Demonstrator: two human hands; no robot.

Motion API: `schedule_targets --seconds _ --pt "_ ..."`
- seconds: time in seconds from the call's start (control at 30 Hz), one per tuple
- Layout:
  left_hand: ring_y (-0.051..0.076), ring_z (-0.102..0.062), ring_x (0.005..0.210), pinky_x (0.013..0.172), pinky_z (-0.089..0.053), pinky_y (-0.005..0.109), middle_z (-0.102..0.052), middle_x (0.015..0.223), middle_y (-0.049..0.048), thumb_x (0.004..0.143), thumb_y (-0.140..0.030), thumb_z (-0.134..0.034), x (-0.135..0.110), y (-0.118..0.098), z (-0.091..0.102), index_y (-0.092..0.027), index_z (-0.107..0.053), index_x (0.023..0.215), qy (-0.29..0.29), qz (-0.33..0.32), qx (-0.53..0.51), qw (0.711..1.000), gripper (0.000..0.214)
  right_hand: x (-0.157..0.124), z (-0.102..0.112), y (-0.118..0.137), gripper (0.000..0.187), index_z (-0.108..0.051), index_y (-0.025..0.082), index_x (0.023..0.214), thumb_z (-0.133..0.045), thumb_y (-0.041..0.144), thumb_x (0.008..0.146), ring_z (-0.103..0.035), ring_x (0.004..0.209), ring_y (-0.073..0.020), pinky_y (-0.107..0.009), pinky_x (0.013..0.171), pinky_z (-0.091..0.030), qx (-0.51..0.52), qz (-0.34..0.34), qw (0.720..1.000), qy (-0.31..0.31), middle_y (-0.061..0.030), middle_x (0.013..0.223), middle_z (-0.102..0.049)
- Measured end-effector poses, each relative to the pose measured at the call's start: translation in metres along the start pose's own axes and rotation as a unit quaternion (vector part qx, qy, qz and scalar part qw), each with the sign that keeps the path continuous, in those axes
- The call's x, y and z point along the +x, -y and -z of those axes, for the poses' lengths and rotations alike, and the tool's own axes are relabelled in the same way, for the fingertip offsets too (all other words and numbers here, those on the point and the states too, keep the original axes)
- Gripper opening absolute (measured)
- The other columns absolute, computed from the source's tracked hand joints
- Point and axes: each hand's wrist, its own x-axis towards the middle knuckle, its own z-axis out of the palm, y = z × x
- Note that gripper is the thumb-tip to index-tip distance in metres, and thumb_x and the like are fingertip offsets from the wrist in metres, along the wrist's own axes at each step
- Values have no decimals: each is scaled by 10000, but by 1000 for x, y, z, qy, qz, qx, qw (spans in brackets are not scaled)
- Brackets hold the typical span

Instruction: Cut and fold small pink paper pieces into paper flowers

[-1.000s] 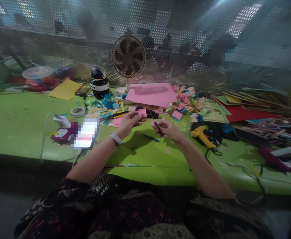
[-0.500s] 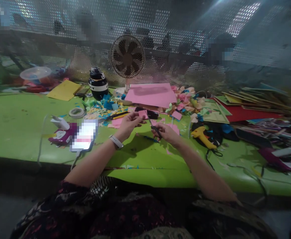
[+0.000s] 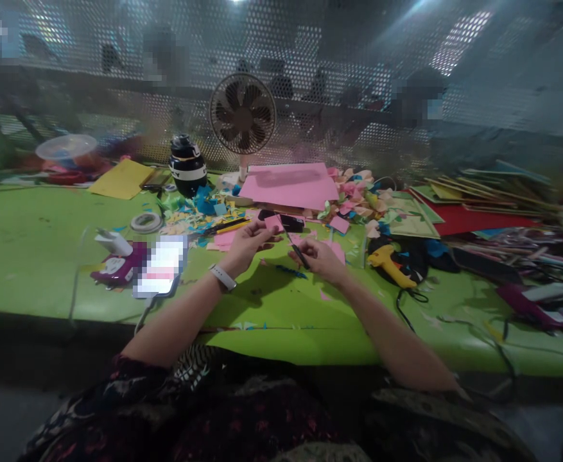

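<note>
Between the thumb and fingers of my left hand (image 3: 247,246) is a small piece of pink paper (image 3: 274,222), lifted above the table. My right hand (image 3: 320,258) is closed around the dark handles of a pair of scissors (image 3: 300,254). The blades point up and left, and their tips are at the paper's right edge; whether they touch it I cannot tell. Below the hands a thin blue item (image 3: 291,271) lies on the green table. Behind the paper rests a black object (image 3: 291,222), partly covered.
A large pink sheet (image 3: 291,183), coloured paper scraps (image 3: 353,192), a fan (image 3: 242,114) and a black jar (image 3: 187,168) stand or lie behind. At left are a lit phone (image 3: 160,266) and a tape roll (image 3: 147,222); at right, a yellow glue gun (image 3: 391,264) with its cord.
The view has shifted slightly. My left hand still holds the pink paper, and the scissors in my right hand have turned a little, with the handles looking closer together.
</note>
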Motion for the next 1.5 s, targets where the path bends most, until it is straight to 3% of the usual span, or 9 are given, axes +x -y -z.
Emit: schedule_targets --seconds 0.4,0.63,0.93,1.5 --pt "135 -722 737 633 -488 202 -730 779 13 522 -488 -928 1 -4 3 -173 -657 811 -29 -10 -11 999 506 2 1 -5 623 -476 219 666 -794 738 533 -478 562 -114 -265 533 -371 8 -3 1000 3 52 596 -490" --pt "143 -723 714 630 -492 219 -731 780 18 599 -479 -897 0 -3 2 -179 -662 843 5 -1 44 999 452 -1 5 4 618 -472 225 679 -793 735 545 -520 577 -132 -271 542 -375 -7 -18 1000 14 51 587 -503" --pt "153 -728 765 622 -486 210 -726 800 13 580 -506 -898 0 -4 3 -189 -677 853 -16 1 34 999 474 -2 4 3 596 -460 229 661 -814 698 562 -509 555 -119 -282 546 -416 24 -11 1000 2 51 592 -507" --pt "118 -694 657 515 -427 183 -715 757 16 625 -407 -886 2 -4 8 -183 -703 826 16 16 62 998 352 2 9 -4 592 -489 222 671 -817 701 554 -501 531 -118 -279 521 -413 23 -4 999 22 59 568 -496"
